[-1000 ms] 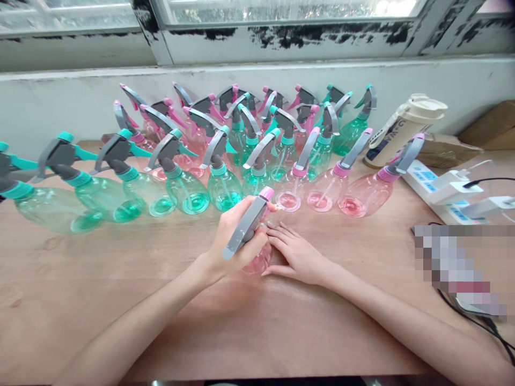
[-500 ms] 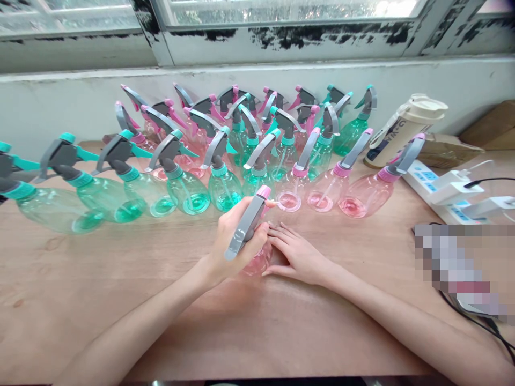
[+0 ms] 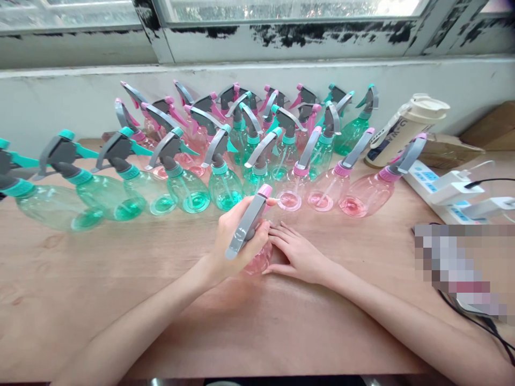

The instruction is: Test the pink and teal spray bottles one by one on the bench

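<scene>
On the table (image 3: 120, 279), the left hand (image 3: 225, 235) still clasps the pink sprayer (image 3: 248, 224), right hand (image 3: 298, 254) spread alongside.

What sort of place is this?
Perhaps a workroom or packing area: rows of pink and green spray bottles stand on a wooden table below a window, beside a power strip.

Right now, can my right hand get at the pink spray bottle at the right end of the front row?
Probably yes: nothing seems to stand between your right hand and that end bottle; your left hand grips another pink bottle near its top.
</scene>
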`<move>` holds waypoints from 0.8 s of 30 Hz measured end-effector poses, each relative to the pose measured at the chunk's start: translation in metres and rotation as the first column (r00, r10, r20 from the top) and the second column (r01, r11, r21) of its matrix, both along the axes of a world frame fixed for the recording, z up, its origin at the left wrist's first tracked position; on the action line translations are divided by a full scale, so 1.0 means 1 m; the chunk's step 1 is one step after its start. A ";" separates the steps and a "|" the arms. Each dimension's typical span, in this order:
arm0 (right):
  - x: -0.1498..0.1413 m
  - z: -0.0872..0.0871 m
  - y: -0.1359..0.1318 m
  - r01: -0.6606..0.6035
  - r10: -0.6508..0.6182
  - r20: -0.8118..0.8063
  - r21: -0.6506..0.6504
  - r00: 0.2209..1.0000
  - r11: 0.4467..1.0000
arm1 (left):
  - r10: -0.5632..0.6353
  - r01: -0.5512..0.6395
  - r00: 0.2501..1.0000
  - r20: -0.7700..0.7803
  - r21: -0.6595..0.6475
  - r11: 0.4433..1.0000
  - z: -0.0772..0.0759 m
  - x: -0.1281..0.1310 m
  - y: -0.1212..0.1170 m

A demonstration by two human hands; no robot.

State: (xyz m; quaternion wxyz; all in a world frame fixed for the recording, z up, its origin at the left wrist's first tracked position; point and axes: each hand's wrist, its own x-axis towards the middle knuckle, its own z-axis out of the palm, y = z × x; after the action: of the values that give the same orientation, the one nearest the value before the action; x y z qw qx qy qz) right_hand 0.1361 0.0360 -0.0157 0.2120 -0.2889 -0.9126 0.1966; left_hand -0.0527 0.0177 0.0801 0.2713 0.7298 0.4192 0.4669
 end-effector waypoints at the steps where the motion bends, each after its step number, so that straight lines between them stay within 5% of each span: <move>1: 0.000 0.000 0.000 0.000 0.000 -0.001 -0.002 1.000 1.000 | -0.005 0.005 1.000 0.004 0.003 1.000 0.000 0.000 0.000; 24: 0.001 -0.001 -0.007 0.128 -0.133 0.043 0.097 0.990 0.987 | 0.012 -0.010 0.998 -0.054 0.022 1.000 0.004 -0.001 0.000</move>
State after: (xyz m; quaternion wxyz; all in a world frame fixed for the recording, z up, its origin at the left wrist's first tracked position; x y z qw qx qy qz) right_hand 0.1368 0.0291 -0.0171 0.2153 -0.3425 -0.9050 0.1320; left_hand -0.0539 0.0180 0.0838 0.2492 0.7428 0.4253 0.4530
